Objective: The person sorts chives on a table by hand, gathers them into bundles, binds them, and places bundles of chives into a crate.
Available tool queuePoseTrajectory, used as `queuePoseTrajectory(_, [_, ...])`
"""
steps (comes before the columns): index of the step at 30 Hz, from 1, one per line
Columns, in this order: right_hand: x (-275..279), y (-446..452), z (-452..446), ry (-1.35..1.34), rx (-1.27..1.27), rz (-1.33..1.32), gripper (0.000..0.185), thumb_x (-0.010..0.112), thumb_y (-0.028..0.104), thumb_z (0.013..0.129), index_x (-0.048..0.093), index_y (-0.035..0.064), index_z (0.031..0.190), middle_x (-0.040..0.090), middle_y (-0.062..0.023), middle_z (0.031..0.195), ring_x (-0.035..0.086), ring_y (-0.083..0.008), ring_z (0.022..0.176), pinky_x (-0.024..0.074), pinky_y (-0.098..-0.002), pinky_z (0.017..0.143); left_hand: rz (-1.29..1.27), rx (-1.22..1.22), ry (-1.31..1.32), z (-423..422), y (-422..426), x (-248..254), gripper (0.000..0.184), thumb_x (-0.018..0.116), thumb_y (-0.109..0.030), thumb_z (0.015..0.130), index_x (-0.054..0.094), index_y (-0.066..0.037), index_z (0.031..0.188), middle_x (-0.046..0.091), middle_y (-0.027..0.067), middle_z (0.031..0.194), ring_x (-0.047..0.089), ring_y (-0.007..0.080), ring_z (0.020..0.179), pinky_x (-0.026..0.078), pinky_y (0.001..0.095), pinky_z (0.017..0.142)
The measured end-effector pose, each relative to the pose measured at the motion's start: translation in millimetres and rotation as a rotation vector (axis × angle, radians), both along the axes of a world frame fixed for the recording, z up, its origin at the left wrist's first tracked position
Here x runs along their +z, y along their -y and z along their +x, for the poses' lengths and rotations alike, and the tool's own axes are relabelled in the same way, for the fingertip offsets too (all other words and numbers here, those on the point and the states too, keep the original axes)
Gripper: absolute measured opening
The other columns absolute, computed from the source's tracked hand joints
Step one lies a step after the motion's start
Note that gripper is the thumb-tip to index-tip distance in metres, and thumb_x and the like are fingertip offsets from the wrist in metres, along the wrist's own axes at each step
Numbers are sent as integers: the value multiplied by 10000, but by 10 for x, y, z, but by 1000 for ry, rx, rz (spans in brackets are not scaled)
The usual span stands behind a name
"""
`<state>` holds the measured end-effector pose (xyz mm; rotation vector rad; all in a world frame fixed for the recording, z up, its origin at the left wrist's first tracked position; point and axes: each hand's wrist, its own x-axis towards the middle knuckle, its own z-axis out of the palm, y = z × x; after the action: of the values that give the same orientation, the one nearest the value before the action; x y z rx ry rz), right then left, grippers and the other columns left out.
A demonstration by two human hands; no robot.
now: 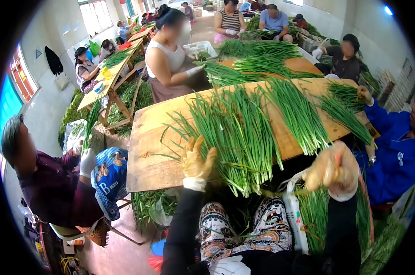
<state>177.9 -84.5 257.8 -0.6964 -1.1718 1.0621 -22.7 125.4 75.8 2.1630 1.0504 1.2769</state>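
My left hand, in a pale yellowish glove, is open with fingers spread beside a large pile of garlic chives on the wooden table. The pile's pale stem ends point toward me and hang over the near edge. My right hand, also gloved and slightly blurred, is closed in the air to the right of the pile. A thin yellow-brown withered leaf trails from its fingers. To the right of the pile lies a separate bundle of chives.
Below my right hand stands a white crate holding chives, against my right leg. A person in blue handles chives at the right. At the left, a seated person holds a bunch. Several people work at tables behind.
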Motion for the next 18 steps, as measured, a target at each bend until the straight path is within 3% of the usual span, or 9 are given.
queuePoseTrajectory(2, [-57,162,-27,-58,137,23,226,613,98,766,512,16,581,618,-160,701,621,-280,690,514,-380,633,-94,133,-362,79,-33,-40,759,566,-557,695,350,-100,1262,266,203,1334,247,356,1229,204,460,988])
queuePoseTrajectory(3, [-157,162,-19,23,184,-3,119,584,53,775,560,13,666,624,-185,778,624,-279,696,509,-405,656,-92,127,-362,105,-38,-70,759,566,-557,695,350,-100,1262,266,203,1334,247,356,1229,204,460,988])
queuePoseTrajectory(4, [-344,133,-85,305,8,-53,20,575,31,769,580,15,761,625,-176,805,622,-279,751,489,-419,735,-140,175,-416,128,-37,-100,792,563,-565,691,307,-109,1285,227,204,1352,225,377,1233,188,478,991])
queuePoseTrajectory(6, [-852,-65,-39,1077,123,60,410,587,77,754,473,54,1148,493,-176,1160,492,-290,1059,404,-387,891,-263,250,-381,194,-73,-150,849,569,-577,678,242,-128,1320,125,198,1391,162,409,1252,146,512,1001])
queuePoseTrajectory(7, [-806,-114,-70,1741,202,-91,538,575,60,749,390,115,1251,415,-140,1255,439,-256,1124,375,-368,926,-258,249,-384,227,-61,-124,849,569,-577,678,242,-128,1320,125,198,1391,162,409,1252,146,512,1001])
queuePoseTrajectory(9, [-1199,-581,218,1110,89,51,455,533,29,754,465,112,1196,490,-97,1184,461,-232,1097,374,-342,934,-204,301,-372,334,-17,-51,845,572,-566,682,236,-130,1324,121,192,1394,152,401,1260,144,513,1005])
queuePoseTrajectory(12, [-1217,-1443,322,1039,-493,-99,221,503,138,822,581,51,1009,577,-128,984,541,-262,936,420,-332,834,262,-43,-274,704,54,-109,469,582,-389,753,480,-156,1147,358,109,1302,275,269,1238,214,451,986])
queuePoseTrajectory(13, [-1252,-1706,334,1031,-559,-202,237,519,168,811,577,46,1006,573,-145,962,538,-283,920,422,-340,819,364,-53,-483,844,97,-183,480,544,-400,776,445,-167,1184,378,71,1288,294,228,1231,205,415,995])
queuePoseTrajectory(18, [-1672,-2494,391,1264,-635,-583,422,581,201,740,496,69,1133,562,-165,1029,528,-302,977,412,-354,843,-98,-110,-753,899,198,-115,740,351,-619,781,213,-154,1340,297,59,1354,210,266,1276,90,484,1023])
